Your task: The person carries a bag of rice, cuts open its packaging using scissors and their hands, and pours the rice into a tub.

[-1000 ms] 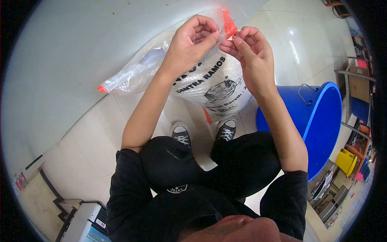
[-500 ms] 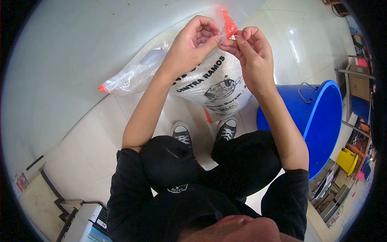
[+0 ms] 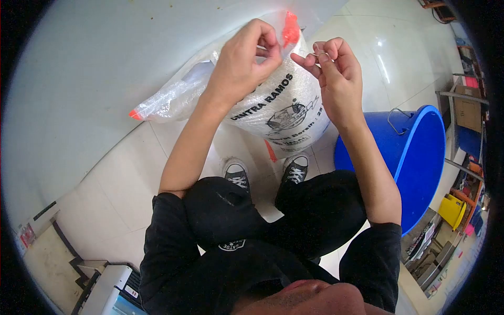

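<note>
A large white woven plastic sack with black print stands on the floor between my feet and a pale wall. One top corner of it is orange-red and points upward between my hands. My left hand is closed in a pinch beside that corner; its fingertips face away, so what they grip is hidden. Just right of the corner, my right hand pinches a thin whitish thread between thumb and fingers, apart from the sack.
A big blue bucket with a wire handle lies tilted at my right, its mouth facing right. Shelves with a cardboard box and a yellow container line the far right. A white machine sits at the lower left.
My right hand has moved slightly right, away from the orange corner. My left hand has turned a little, its fingers now more hidden. The corner leans slightly left.
</note>
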Tool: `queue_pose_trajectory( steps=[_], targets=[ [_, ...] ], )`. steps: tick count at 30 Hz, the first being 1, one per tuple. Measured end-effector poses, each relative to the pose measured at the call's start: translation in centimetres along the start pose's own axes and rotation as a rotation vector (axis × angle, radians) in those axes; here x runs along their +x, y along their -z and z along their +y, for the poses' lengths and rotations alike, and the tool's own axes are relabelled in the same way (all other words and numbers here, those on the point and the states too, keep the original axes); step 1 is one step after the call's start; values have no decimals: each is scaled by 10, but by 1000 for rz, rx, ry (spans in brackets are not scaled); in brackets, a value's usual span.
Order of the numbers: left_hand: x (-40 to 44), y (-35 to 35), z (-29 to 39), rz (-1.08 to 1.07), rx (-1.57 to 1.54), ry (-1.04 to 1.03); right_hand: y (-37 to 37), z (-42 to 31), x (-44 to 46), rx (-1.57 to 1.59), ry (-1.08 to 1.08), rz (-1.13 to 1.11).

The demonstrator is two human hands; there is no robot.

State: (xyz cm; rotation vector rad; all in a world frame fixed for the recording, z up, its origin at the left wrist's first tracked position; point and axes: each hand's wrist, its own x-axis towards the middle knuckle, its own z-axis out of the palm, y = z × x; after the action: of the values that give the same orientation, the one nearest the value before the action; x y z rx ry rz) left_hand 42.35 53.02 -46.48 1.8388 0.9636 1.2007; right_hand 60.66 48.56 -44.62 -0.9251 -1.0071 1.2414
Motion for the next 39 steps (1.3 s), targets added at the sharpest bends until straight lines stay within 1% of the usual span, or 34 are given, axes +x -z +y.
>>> queue_pose_trajectory(
  steps=[2,5,7,9,11,12,15,16,19,20,23,26,29,32,36,39],
  targets=[
    [2,8,-2,38,40,4,6,-3,-1,30,30,9],
    [3,14,-5,122,-129,57,16,-13,0,36,72,51],
    [3,17,-9,66,-272,94,26,-17,4,-1,87,91],
    [2,16,-11,-2,-386,136,29,-18,4,-177,6,67],
    [2,10,-10,9,-408,140,24,-20,5,-396,-116,12],
    [2,8,-9,14,-418,143,26,-12,4,-545,-103,-43],
    [1,5,-7,1,-423,150,5,-4,0,-779,119,-46],
    [0,4,-8,-8,-423,156,2,0,2,-833,243,-42],
    [-1,2,-8,-43,-410,173,-2,2,2,-827,166,-126],
    [-1,3,-6,-59,-394,181,-3,3,2,-842,195,-131],
    [-1,7,0,-72,-301,168,1,3,1,-746,29,-148],
    [-1,6,-5,-76,-259,111,7,4,2,-670,-136,-79],
    [-1,2,-6,-88,-250,86,-4,2,-1,-759,70,-50],
    [-1,0,-5,-107,-241,102,0,8,-2,-834,147,-131],
    [-3,2,4,-124,-238,131,1,5,0,-723,83,-163],
    [-3,5,-4,-158,-151,2,8,7,-1,-684,7,-189]
  ],
)
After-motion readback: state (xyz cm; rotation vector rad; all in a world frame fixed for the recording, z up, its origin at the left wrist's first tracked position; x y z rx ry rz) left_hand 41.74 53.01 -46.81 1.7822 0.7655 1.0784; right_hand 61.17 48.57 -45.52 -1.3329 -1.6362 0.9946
